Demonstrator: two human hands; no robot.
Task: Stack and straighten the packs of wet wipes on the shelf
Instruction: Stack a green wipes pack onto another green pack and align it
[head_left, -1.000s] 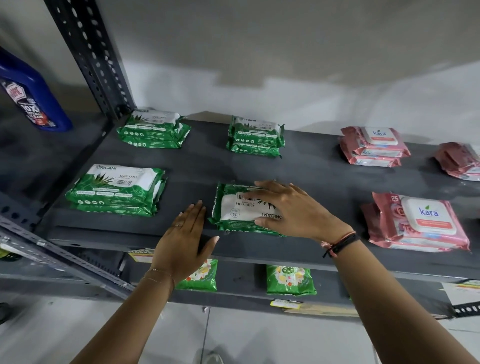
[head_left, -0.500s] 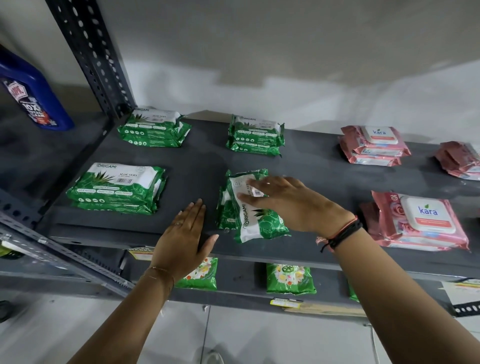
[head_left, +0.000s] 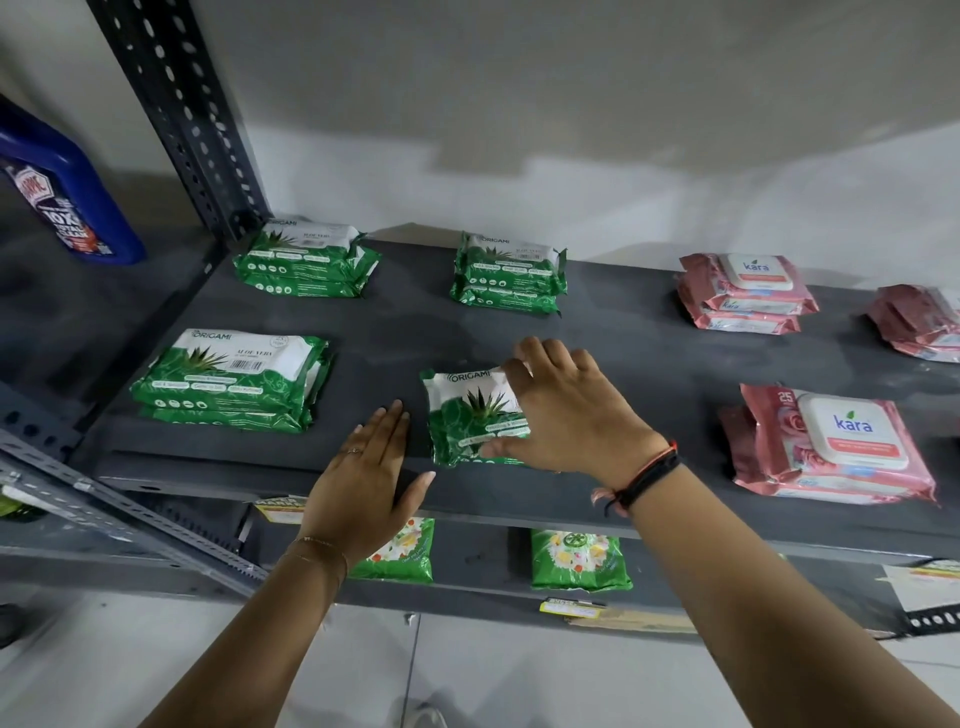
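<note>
— Two hands on the job, but only one has hold of anything. Her right hand (head_left: 566, 415) is grasping the Origami aloe vera pack (head_left: 467, 415), fingers over its far edge and thumb at the near one. The left hand (head_left: 369, 478) lies flat and released on the shelf (head_left: 623, 353), just left of that pack.

— Where does the pack sit?

— Close to the shelf's front lip, about mid-width. I can't tell whether there's another pack underneath; her palm covers most of it.

— So what could go wrong?

— That front lip, I'd say. The wrapper looks slick and soft, so if she drags it toward herself it could slide over the edge and drop onto the lower shelf, by the green packets (head_left: 579, 566) down there. A one-sided pinch might also let it twist and land crooked.

— Room to shift it?

— Plenty behind the pack: bare shelf between it and the rear Origami stack (head_left: 511, 275). Leftward there's a gap before the front-left Origami stack (head_left: 234, 379), though her own left hand sits in it. To the right, open shelf until the pink Kara packs (head_left: 831, 447), well apart. Backward is the safe direction, in my view.
</note>
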